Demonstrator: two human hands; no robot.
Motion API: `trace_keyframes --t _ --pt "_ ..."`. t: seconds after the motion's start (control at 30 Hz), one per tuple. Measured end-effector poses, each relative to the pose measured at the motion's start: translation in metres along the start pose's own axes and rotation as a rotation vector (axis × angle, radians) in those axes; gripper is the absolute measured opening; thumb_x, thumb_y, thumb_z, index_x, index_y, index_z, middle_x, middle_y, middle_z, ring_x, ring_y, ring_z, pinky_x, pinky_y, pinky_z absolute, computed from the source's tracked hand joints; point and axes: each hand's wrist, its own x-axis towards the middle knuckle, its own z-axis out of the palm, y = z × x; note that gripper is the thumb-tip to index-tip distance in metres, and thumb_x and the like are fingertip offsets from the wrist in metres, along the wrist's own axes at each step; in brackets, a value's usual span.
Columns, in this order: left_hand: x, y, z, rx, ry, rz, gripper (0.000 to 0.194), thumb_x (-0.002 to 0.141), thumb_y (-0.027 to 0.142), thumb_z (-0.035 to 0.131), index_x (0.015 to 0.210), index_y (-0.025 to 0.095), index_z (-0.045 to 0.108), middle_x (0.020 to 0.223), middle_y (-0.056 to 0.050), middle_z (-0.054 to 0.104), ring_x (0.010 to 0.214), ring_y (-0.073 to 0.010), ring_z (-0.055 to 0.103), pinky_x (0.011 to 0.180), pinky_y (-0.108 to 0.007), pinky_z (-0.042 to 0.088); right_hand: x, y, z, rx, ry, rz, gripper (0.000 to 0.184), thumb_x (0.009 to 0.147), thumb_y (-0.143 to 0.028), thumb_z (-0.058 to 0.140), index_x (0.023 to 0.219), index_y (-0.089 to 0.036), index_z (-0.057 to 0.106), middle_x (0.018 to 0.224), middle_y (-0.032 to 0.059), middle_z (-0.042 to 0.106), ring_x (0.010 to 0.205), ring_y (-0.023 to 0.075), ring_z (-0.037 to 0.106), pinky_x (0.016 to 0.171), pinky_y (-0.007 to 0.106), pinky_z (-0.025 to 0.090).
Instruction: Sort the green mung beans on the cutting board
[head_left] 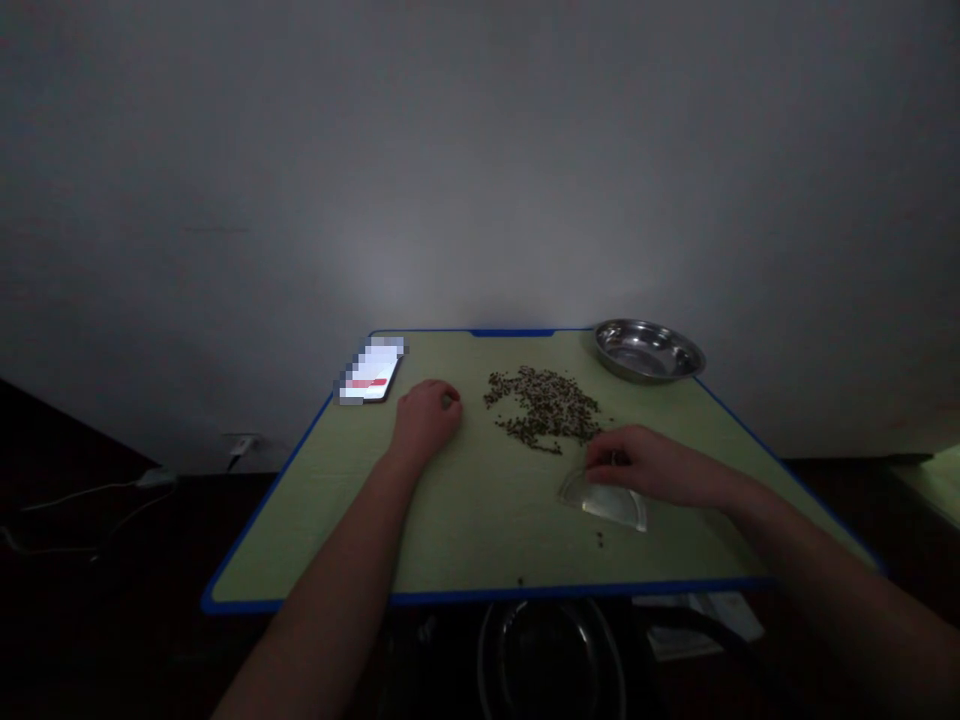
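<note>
A spread pile of small dark beans or seeds (551, 402) lies on the green tabletop (465, 530). My right hand (645, 465) is at the near right edge of the pile. Its fingers are closed on the straight edge of a clear half-round plastic piece (611, 503), which looks like a scraper or protractor and rests against the table, curved side toward me. Left of the pile, my left hand (429, 412) rests on the table with its fingers curled together. Whatever is inside them, if anything, is too small or hidden to name.
A shiny metal bowl (649, 352) stands at the back right corner. At the back left lies a phone (375, 370) with a lit screen. A few stray seeds (600, 540) lie near the front. Below the blue front edge (465, 598) is a dark round container (551, 660).
</note>
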Motion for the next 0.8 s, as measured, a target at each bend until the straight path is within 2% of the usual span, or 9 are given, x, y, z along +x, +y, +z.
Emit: trace_keyframes --t 0.13,0.33,0.63,0.8 --pt "0.000 0.000 0.000 0.007 -0.010 0.000 0.024 0.076 0.024 0.047 0.088 0.019 0.067 0.103 -0.008 0.067 0.102 -0.0226 0.058 0.092 -0.036 0.043 -0.002 -0.017 0.019 -0.008 -0.016 0.013 0.018 0.083 -0.030 0.058 0.081 -0.015 0.068 0.071 0.0016 0.065 0.063 0.0131 0.056 0.056 0.024 0.040" --pt "0.001 0.000 0.000 0.009 -0.014 -0.001 0.024 0.076 0.023 0.047 0.089 0.019 0.067 0.105 -0.008 0.067 0.104 -0.0234 0.057 0.093 -0.037 0.043 0.005 -0.038 0.038 -0.010 -0.045 -0.067 0.014 0.082 -0.027 0.059 0.080 -0.016 0.068 0.069 0.0006 0.066 0.060 0.0110 0.054 0.053 0.022 0.037" --pt "0.000 0.000 0.000 -0.001 0.006 0.009 0.023 0.076 0.023 0.047 0.087 0.019 0.067 0.102 -0.007 0.067 0.101 -0.0224 0.058 0.092 -0.035 0.043 0.020 -0.052 0.043 -0.057 -0.139 -0.237 0.013 0.082 -0.026 0.062 0.086 -0.018 0.071 0.077 0.0014 0.069 0.066 0.0119 0.058 0.060 0.022 0.040" --pt "0.000 0.000 0.000 0.005 0.007 0.017 0.023 0.076 0.023 0.047 0.087 0.019 0.067 0.102 -0.007 0.067 0.101 -0.0224 0.058 0.092 -0.035 0.043 0.019 -0.053 0.041 -0.057 -0.189 -0.257 0.014 0.083 -0.027 0.062 0.087 -0.018 0.072 0.079 0.0024 0.070 0.069 0.0128 0.060 0.065 0.023 0.042"
